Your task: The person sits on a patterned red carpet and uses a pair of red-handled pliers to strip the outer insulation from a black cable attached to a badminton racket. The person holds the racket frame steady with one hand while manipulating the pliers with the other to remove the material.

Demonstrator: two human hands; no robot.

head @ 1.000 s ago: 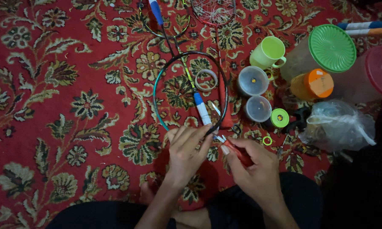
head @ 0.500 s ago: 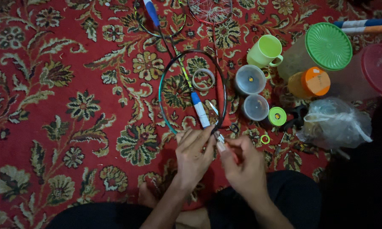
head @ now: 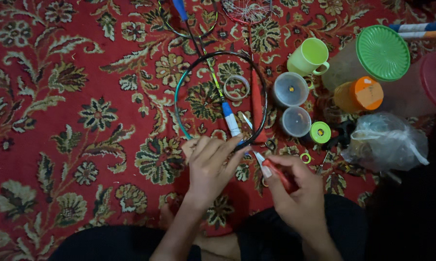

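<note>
In the head view, the left hand point(head: 209, 163) lies flat on the near rim of a thin dark oval hoop with a teal-tinted left edge point(head: 180, 108), which rests on the red floral carpet point(head: 73, 96). Its grip is loose, fingers spread over the rim rather than curled around it; whether any finger pinches the rim I cannot tell. A slim rod with a white and blue wrapped handle point(head: 230, 121) crosses the inside of the hoop and ends at the fingertips of this hand.

Just right of the hoop's near rim, the right hand point(head: 295, 191) has its grip closed on a small red-handled tool point(head: 280, 175), whose pale tip points toward the hoop and sits just beside the left fingertips.

Inside the hoop lies a pale ring of tape point(head: 237, 87). Right of the hoop stand two small round clear tubs point(head: 289, 89), one behind the other, and a small green roll point(head: 320, 132) beside the nearer one. Further right of the hoop are a light green plastic mug point(head: 309, 56), a clear jar with an orange lid point(head: 360, 94), a large container with a ribbed green lid point(head: 382, 52) and a crumpled clear plastic bag point(head: 384, 140). Beyond the hoop's far rim a red wire-webbed hoop point(head: 247, 9) is cut off by the frame.
</note>
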